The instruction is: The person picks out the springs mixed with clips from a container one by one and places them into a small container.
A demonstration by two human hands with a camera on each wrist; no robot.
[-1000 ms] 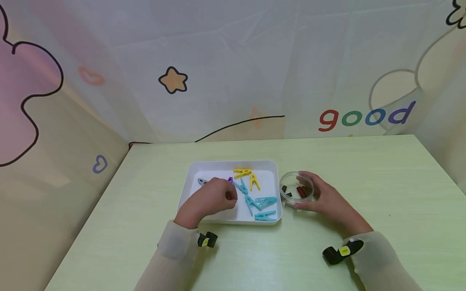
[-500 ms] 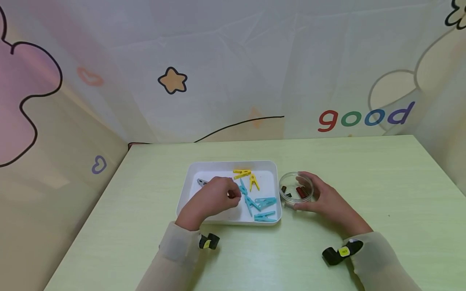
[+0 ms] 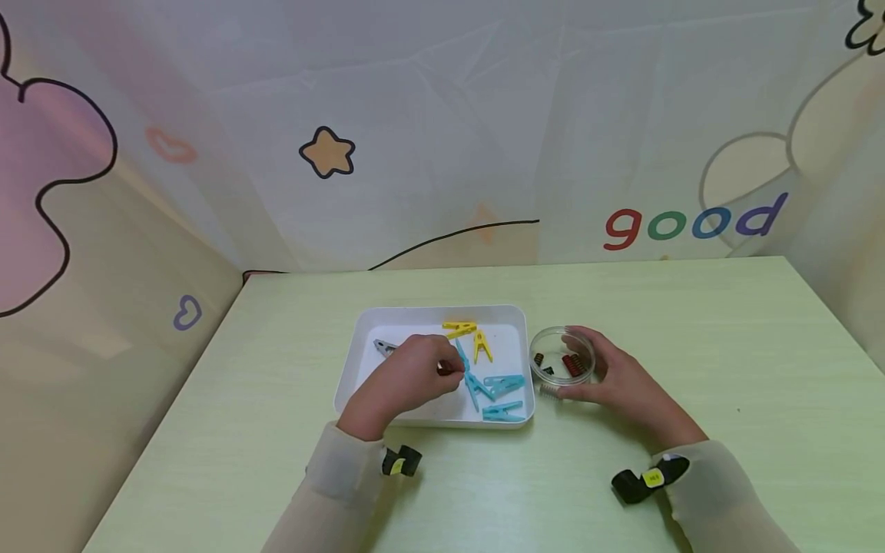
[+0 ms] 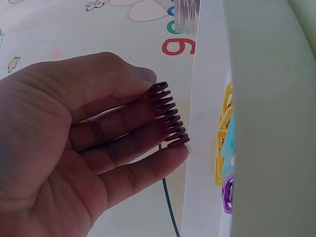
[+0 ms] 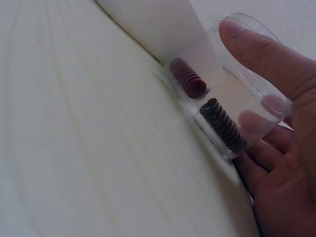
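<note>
Between thumb and fingertips, my left hand [image 3: 411,376] pinches a dark red coil spring [image 4: 169,116], held above the white tray [image 3: 376,322]. In the head view that spring is mostly hidden by the hand. My right hand [image 3: 615,376] grips a clear round jar [image 3: 563,329] from its right side, thumb in front, close beside the tray on the table. Inside the jar lie a red spring [image 5: 188,79] and a dark spring [image 5: 223,123]. Smaller dark springs [image 3: 538,359] show at its left side. A grey spring [image 3: 549,391] appears at the jar's near lower edge.
Yellow clothespins [image 3: 482,346] lie at the tray's back right, with several light blue clothespins [image 3: 505,384] in front of them. A grey clothespin [image 3: 384,347] is left of my left hand. A purple clothespin [image 4: 227,195] shows in the left wrist view.
My left hand has moved a little to the right over the tray with the spring, covering the purple clothespin in the head view. My right hand and the jar have stayed still.
</note>
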